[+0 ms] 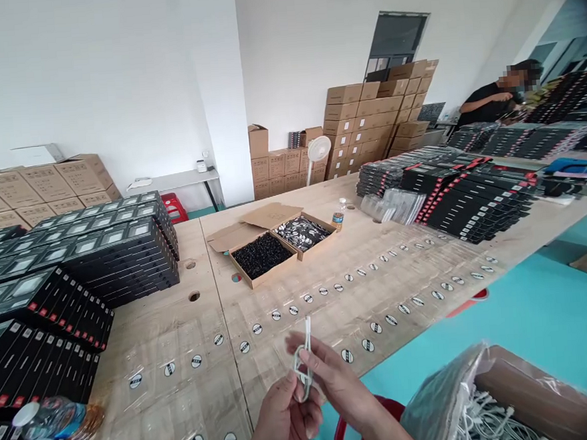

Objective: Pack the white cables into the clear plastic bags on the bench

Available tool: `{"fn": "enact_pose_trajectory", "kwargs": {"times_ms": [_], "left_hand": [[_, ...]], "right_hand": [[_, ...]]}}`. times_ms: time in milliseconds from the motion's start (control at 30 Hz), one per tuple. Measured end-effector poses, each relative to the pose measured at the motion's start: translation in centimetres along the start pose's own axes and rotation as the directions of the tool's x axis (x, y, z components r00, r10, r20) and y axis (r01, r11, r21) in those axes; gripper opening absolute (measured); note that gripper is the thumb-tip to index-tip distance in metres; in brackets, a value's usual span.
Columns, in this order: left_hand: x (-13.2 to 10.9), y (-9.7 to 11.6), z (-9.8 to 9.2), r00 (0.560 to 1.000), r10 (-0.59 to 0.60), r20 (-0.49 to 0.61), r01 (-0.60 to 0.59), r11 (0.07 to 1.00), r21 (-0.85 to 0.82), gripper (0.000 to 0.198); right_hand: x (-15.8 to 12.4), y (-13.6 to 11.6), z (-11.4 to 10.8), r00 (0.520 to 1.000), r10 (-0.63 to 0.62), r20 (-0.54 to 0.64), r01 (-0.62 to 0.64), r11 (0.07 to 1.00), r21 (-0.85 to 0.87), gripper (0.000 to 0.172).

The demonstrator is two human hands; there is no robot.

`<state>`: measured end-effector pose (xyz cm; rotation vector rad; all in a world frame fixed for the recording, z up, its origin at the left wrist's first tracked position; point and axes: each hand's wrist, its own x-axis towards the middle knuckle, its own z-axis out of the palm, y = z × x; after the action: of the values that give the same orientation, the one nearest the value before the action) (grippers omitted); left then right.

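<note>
A short white cable [308,336], bent into a loop, is between my two hands over the table's near edge. My left hand [288,411] is closed with thumb and fingers pinching the loop's lower part. My right hand [331,371] grips the cable higher up, thumb pressed on it, with one straight end sticking up. Beneath and beyond, rows of clear plastic sleeves [185,395] bearing round black-and-white stickers lie flat on the wooden table [189,244]. At lower right, a carton [541,390] with a plastic liner [436,397] holds many loose white cables [493,424].
Black boxes [140,257] are stacked at left, bottles [51,418] near them. Two open cartons [250,283] hold small black parts and silvery packets. A bottle [339,215] stands beside them. More black boxes [473,201] lie right; a person [486,102] works beyond.
</note>
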<state>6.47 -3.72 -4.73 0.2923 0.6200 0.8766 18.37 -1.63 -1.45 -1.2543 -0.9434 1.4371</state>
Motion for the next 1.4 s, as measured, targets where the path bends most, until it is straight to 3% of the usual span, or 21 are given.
{"fn": "enact_pose_trajectory", "kwargs": {"times_ms": [67, 200, 300, 433, 500, 567, 633, 700, 767, 833, 1000, 1133, 1233, 1300, 1400], "left_hand": [[-0.1, -0.3, -0.3, 0.999, -0.036, 0.018, 0.035, 0.999, 0.023, 0.041], [-1.1, 0.1, -3.3, 0.980, -0.165, -0.108, 0.169, 0.985, 0.035, 0.034], [-2.9, 0.6, -7.3, 0.934, -0.122, -0.336, 0.154, 0.985, 0.072, 0.024], [-5.5, 0.5, -12.4, 0.781, -0.057, -0.622, 0.108, 0.993, 0.044, 0.018], [-6.4, 0.5, -14.1, 0.732, -0.038, -0.681, 0.083, 0.996, 0.033, 0.016], [-6.8, 0.6, -15.0, 0.723, -0.027, -0.690, 0.074, 0.996, 0.039, 0.016], [-7.0, 1.1, -15.2, 0.757, -0.013, -0.653, 0.067, 0.996, 0.057, 0.018], [-6.9, 1.9, -15.1, 0.802, -0.001, -0.597, 0.061, 0.995, 0.081, 0.020], [-6.7, 3.0, -14.8, 0.841, 0.016, -0.540, 0.051, 0.993, 0.108, 0.020], [-6.1, 4.0, -14.5, 0.863, 0.007, -0.505, 0.071, 0.988, 0.135, 0.019], [-2.9, 5.8, -13.8, 0.867, -0.012, -0.498, 0.176, 0.943, 0.284, 0.018], [0.7, 5.9, -12.3, 0.857, 0.085, -0.509, 0.161, 0.894, 0.419, 0.052], [2.9, 6.1, -10.4, 0.901, 0.119, -0.417, 0.055, 0.923, 0.380, 0.080], [3.7, 6.6, -9.3, 0.935, 0.176, -0.307, -0.064, 0.937, 0.343, 0.093], [4.1, 7.4, -8.4, 0.946, 0.273, -0.175, -0.201, 0.917, 0.345, 0.095]], "right_hand": [[-0.1, 1.4, 0.8, 0.990, 0.119, 0.077, -0.131, 0.976, 0.176, 0.047], [0.8, 3.9, 0.2, 0.993, 0.060, -0.100, -0.026, 0.952, 0.304, 0.048], [1.6, 6.6, -2.5, 0.989, 0.105, -0.104, -0.082, 0.975, 0.205, 0.050], [1.3, 11.1, -5.5, 0.965, 0.253, -0.064, -0.251, 0.967, 0.041, 0.046], [0.9, 13.1, -5.6, 0.954, 0.295, -0.052, -0.299, 0.945, -0.131, 0.038], [0.6, 14.7, -5.0, 0.971, 0.235, -0.043, -0.234, 0.897, -0.375, 0.025], [0.1, 15.9, -4.1, 0.993, 0.119, -0.016, -0.103, 0.770, -0.629, 0.016], [-0.3, 17.0, -3.1, 0.997, 0.076, 0.021, -0.029, 0.597, -0.801, 0.034], [-0.7, 18.0, -2.2, 0.993, 0.115, 0.020, -0.038, 0.478, -0.877, 0.046], [-1.0, 18.7, -1.5, 0.993, 0.119, 0.000, -0.054, 0.448, -0.893, 0.042], [-1.6, 18.1, -0.7, 0.998, -0.037, -0.052, -0.023, 0.552, -0.833, 0.019], [-2.9, 14.8, 0.3, 0.995, -0.081, -0.063, -0.001, 0.608, -0.794, 0.023], [-3.6, 11.7, 1.7, 0.991, -0.115, -0.068, 0.024, 0.656, -0.754, 0.026], [-3.8, 9.9, 2.8, 0.993, -0.072, -0.096, -0.009, 0.749, -0.663, 0.028], [-3.8, 7.4, 4.3, 0.985, 0.114, -0.129, -0.149, 0.939, -0.309, 0.039]]}}
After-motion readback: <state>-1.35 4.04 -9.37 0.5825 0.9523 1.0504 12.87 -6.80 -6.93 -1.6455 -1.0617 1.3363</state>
